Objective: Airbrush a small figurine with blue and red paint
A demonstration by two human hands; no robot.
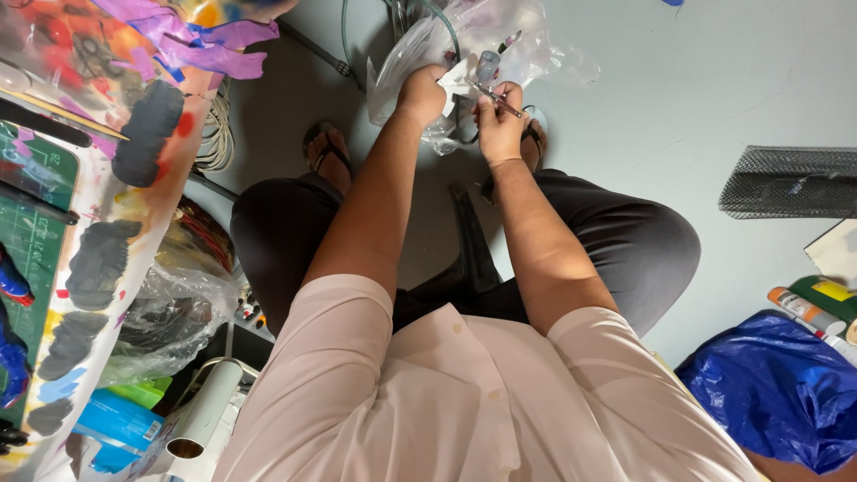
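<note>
Far out to the left of the grip, a table (134, 223) stands splashed with paint and strung with purple tape (196, 40), and a clear plastic bag (170, 312) slumps below its edge beside a white tube (207, 411).

The person sits with both arms stretched out over the knees. The left hand (421, 94) is clamped on a wad of white tissue (457, 78), which presses against the front end of the airbrush (493, 94). Just to the right, the right hand (500, 125) is wrapped shut around the airbrush body, with the small cup sitting above the fingers. Behind both hands lies a crumpled clear bag (500, 36) on the pale floor (678, 98).

The airbrush looks light, stiff and slim, a smooth metal thing that could slip; I judge the thick middle of the body the safe place to hold, since the needle tip seems delicate. The tissue is soft and yields easily.

Well off to the right of the grip sit a black mesh piece (786, 183), some bottles (808, 308) and a blue bag (777, 393).
</note>
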